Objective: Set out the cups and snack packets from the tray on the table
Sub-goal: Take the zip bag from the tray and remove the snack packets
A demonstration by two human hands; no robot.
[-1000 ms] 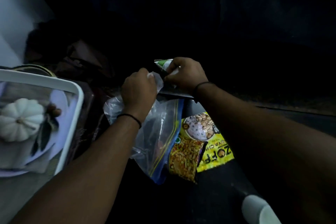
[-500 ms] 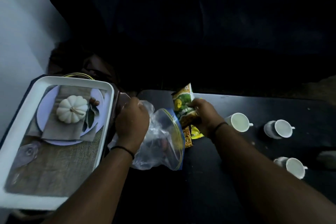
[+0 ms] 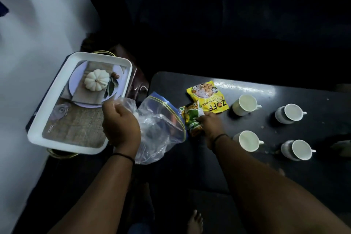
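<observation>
A white tray (image 3: 47, 116) with a printed pumpkin picture sits at the left. My left hand (image 3: 120, 125) grips a clear zip bag (image 3: 161, 125) with a blue seal, held between the tray and the black table (image 3: 284, 176). My right hand (image 3: 209, 125) holds a green and yellow snack packet (image 3: 191, 118) down on the table's left end. A yellow snack packet (image 3: 208, 97) lies flat just beyond it. Several white cups stand on the table: two nearer ones (image 3: 245, 104) (image 3: 247, 140) and two further right (image 3: 289, 113) (image 3: 297, 150).
A dark sofa (image 3: 209, 24) fills the space behind the table. A white wall (image 3: 38, 34) runs along the left. A bare foot (image 3: 194, 222) shows on the floor at the bottom. The tray rests on a gold-rimmed stand (image 3: 60, 155).
The view has risen and widened to show the whole tray and all the cups. My right hand has lowered the green packet from the bag's mouth onto the table beside the yellow packet.
</observation>
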